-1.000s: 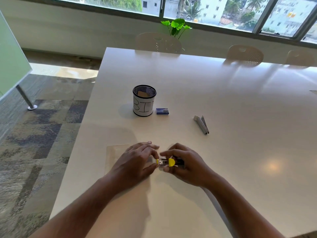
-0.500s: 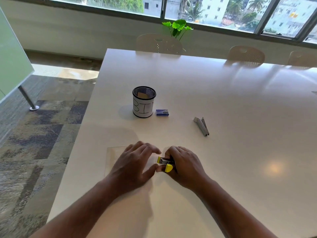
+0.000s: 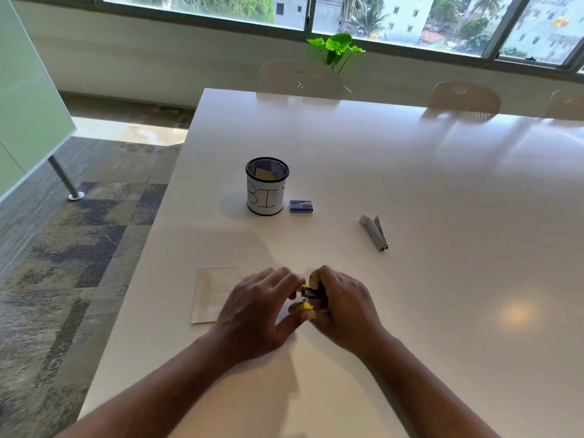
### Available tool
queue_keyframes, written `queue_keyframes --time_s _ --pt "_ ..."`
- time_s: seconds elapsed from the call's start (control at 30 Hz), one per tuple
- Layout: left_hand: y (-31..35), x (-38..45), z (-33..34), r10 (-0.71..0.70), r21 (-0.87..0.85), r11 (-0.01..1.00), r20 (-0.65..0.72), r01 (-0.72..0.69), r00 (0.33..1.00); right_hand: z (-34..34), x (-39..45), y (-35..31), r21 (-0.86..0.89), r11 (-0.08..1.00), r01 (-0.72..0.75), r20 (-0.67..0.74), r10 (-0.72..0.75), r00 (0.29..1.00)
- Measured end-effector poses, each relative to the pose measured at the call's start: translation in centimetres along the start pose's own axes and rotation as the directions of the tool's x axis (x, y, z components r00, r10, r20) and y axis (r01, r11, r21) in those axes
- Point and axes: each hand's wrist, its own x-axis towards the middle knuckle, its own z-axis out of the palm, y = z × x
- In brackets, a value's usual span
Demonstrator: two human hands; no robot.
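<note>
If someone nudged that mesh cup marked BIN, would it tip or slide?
Probably slide: the cup stands upright on a glossy table. Its mesh wall suggests it is light, so a high push might tip it.

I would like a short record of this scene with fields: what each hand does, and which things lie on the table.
Right hand: grips a yellow-and-black staple remover
Left hand: rests on the paper, fingers beside the remover
Farther back: mesh cup marked BIN, blue staple box beside it
Off to the side: grey stapler, untouched
Surface: white table
</note>
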Motion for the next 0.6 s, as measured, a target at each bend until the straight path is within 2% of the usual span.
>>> queue_keyframes --time_s 0.13,0.2,0.27,0.43,0.6 --pt "-0.3 0.0 0.0 -0.032 -0.004 0.999 -0.026 0.032 0.999 -0.4 -0.1 1.0 0.303 0.953 0.029 0.028 -0.039 0.999" --pt "-0.4 0.0 0.0 -0.043 -0.033 0.999 -0.042 0.042 0.998 -0.5 0.1 1.6 0.46 0.885 0.072 -0.011 -0.075 0.997" --pt "-0.6 0.0 0.0 -0.063 -0.088 0.994 -0.047 0.058 0.997 -0.6 0.3 2.0 0.536 0.837 0.106 -0.065 -0.084 0.994" --pt "-0.8 0.2 0.0 -0.105 -0.19 0.977 -0.056 0.092 0.993 -0.2 0.2 2.7 0.54 0.833 0.122 -0.109 -0.075 0.991" --pt "-0.7 0.3 0.0 -0.113 -0.161 0.982 -0.048 0.104 0.992 -0.1 0.0 2.7 0.52 0.85 0.083 -0.079 -0.049 0.996"
